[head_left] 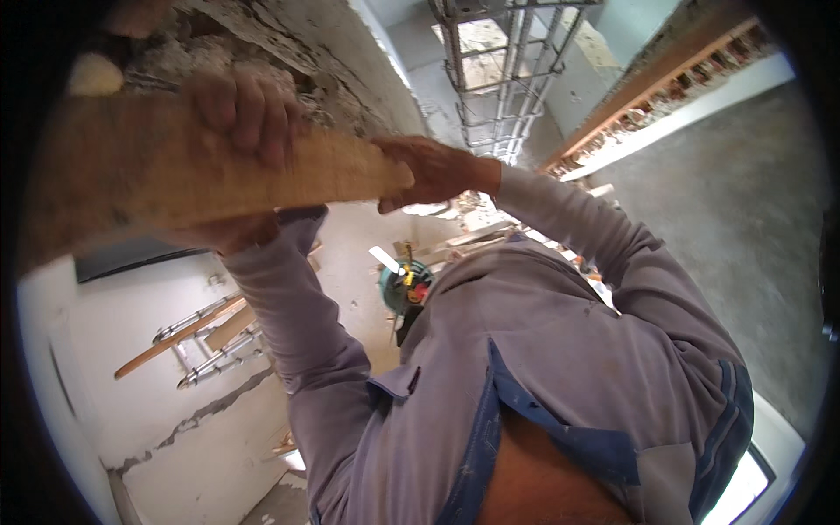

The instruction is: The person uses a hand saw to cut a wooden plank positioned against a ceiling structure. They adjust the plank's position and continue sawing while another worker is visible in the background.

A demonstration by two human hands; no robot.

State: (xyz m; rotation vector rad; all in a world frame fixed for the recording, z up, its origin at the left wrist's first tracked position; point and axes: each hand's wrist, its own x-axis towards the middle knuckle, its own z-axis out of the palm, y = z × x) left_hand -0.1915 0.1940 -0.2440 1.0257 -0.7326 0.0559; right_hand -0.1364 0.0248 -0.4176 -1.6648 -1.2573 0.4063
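Observation:
A long, pale wooden board (324, 171) stretches across the upper left, raised in front of me and blurred toward its left end. My left hand (249, 114) is closed round it, with the wrist below the board and the fingers curled over its far side. At the board's right end, my right hand (437, 171) grips the tip, fingers partly hidden behind the wood. Just beyond the board rises a rough, broken masonry edge (341, 79).
A steel rebar cage (503, 79) stands at the top centre. An exposed brick edge (656, 92) runs along the upper right beside a grey wall (735, 227). Below are a green bucket (391, 284) with tools and a metal ladder-like frame (219, 350) with wooden pieces.

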